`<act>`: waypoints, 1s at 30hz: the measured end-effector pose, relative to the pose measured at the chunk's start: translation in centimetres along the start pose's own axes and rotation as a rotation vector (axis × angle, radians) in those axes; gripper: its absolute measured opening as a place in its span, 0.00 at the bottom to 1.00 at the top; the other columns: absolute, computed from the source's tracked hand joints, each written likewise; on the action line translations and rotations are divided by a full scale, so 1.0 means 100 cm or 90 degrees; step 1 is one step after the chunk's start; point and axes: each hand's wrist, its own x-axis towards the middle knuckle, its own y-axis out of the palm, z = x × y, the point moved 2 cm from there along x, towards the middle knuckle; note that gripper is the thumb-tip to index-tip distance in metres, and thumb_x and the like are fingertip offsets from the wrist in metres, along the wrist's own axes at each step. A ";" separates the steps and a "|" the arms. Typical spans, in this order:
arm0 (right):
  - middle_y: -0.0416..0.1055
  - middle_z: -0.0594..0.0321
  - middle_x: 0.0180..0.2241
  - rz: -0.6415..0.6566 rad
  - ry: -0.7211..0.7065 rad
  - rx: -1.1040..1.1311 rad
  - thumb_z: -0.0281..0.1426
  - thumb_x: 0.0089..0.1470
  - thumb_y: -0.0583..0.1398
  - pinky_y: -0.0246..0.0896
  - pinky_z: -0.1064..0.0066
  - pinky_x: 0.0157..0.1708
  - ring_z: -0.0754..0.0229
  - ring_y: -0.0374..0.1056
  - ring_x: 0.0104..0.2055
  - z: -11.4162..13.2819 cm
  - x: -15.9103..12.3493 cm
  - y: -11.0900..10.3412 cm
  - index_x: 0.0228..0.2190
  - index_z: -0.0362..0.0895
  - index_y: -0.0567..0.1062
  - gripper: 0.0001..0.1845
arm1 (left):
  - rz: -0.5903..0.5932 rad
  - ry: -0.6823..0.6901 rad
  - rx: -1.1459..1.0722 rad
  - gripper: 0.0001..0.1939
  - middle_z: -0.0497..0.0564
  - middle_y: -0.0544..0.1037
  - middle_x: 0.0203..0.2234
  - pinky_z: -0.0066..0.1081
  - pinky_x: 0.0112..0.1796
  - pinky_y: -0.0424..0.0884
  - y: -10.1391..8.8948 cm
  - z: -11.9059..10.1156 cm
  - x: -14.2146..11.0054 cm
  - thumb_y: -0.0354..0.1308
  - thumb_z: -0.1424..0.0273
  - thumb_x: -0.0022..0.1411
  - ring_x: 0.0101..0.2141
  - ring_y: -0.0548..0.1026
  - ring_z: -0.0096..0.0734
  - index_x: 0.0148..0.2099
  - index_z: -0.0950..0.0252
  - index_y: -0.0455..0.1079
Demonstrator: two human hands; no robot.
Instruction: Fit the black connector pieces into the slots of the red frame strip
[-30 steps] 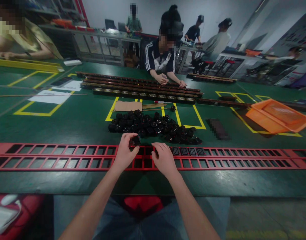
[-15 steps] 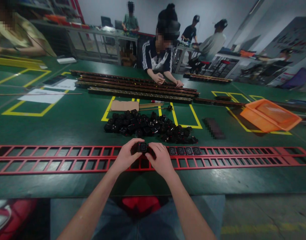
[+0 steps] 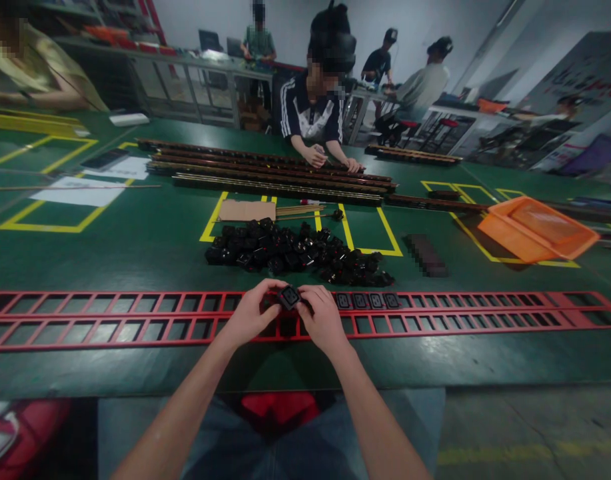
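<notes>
A square black power socket (image 3: pixel 290 297) is held over the red slotted frame (image 3: pixel 88 331), turned so one corner points up. My left hand (image 3: pixel 255 311) grips it from the left between thumb and fingers. At its right edge, the thumb and fingertips of my right hand (image 3: pixel 321 312) close on it too. Several matching sockets (image 3: pixel 376 301) sit side by side in the frame's far row, just right of my right hand. Beyond both hands lies a heap of loose black sockets (image 3: pixel 265 247). My hands hide part of the frame beneath them.
Across the green table, a person (image 3: pixel 315 113) leans over long dark rails (image 3: pixel 265 175). A cardboard piece (image 3: pixel 247 211) lies behind the heap. An orange bin (image 3: pixel 538 230) stands at right, and white papers (image 3: pixel 78 193) lie at left.
My left hand has brought the socket rightward from near the heap to my right hand. Its face came into view, then it tilted onto a corner, with both hands now on it.
</notes>
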 end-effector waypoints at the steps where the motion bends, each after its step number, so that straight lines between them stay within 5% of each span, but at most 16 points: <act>1: 0.74 0.55 0.43 0.001 0.000 0.003 0.26 0.61 0.56 0.62 0.56 0.48 0.52 0.67 0.47 0.001 0.000 -0.001 0.36 0.44 0.73 0.06 | -0.011 -0.005 0.010 0.21 0.53 0.74 0.48 0.39 0.52 0.69 0.000 0.001 0.000 0.57 0.76 0.58 0.49 0.74 0.36 0.54 0.62 0.66; 5: 0.73 0.54 0.45 0.035 -0.016 -0.009 0.23 0.57 0.55 0.61 0.56 0.49 0.51 0.66 0.49 0.009 0.001 -0.004 0.41 0.44 0.73 0.11 | -0.041 0.012 0.084 0.29 0.51 0.71 0.46 0.39 0.50 0.70 0.003 -0.001 0.001 0.61 0.76 0.54 0.47 0.72 0.36 0.58 0.61 0.64; 9: 0.73 0.53 0.47 0.061 -0.018 -0.020 0.30 0.57 0.60 0.61 0.54 0.52 0.49 0.65 0.51 0.014 0.002 -0.006 0.48 0.43 0.71 0.16 | -0.037 0.040 0.130 0.25 0.51 0.69 0.43 0.37 0.48 0.71 0.004 -0.002 0.002 0.61 0.76 0.55 0.45 0.71 0.35 0.56 0.60 0.67; 16: 0.73 0.52 0.48 0.068 -0.011 -0.021 0.37 0.55 0.65 0.61 0.53 0.52 0.49 0.65 0.52 0.011 0.002 -0.003 0.46 0.43 0.71 0.19 | 0.007 0.040 0.163 0.31 0.51 0.67 0.42 0.35 0.46 0.72 0.007 0.002 0.002 0.65 0.73 0.55 0.42 0.72 0.35 0.61 0.62 0.65; 30: 0.70 0.50 0.52 0.088 0.014 -0.029 0.29 0.57 0.57 0.59 0.52 0.56 0.48 0.63 0.54 0.013 0.001 -0.006 0.57 0.39 0.66 0.26 | -0.012 0.013 0.175 0.19 0.49 0.74 0.37 0.31 0.38 0.70 0.004 -0.004 0.002 0.63 0.71 0.56 0.36 0.73 0.32 0.50 0.63 0.69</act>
